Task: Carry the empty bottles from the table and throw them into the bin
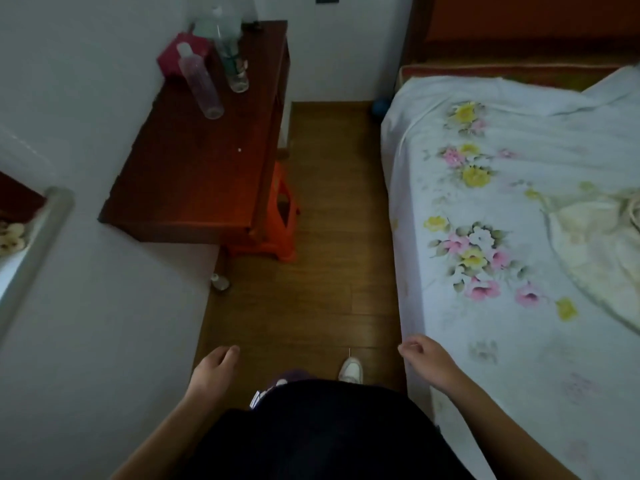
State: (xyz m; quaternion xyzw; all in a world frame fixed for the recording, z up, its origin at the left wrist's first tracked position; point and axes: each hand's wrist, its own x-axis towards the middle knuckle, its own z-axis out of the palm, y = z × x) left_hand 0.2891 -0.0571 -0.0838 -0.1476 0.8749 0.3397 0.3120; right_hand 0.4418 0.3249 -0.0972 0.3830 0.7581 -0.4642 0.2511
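Two clear empty plastic bottles stand on the far end of a dark red wooden table point(194, 174) against the left wall. The nearer bottle point(201, 83) has a white cap; the farther bottle point(230, 53) is taller with a green label. Both are well ahead of my hands. My left hand point(216, 367) hangs low over the floor, fingers loosely curled, holding nothing. My right hand point(424, 356) is beside the bed's edge, fingers loosely bent and empty. No bin is in view.
A pink tissue box point(173, 58) sits behind the bottles. An orange plastic stool point(282, 220) stands under the table's right side. A bed with a floral sheet point(502, 220) fills the right. A narrow strip of wooden floor point(322, 271) runs between them. A small bottle point(220, 282) lies by the table leg.
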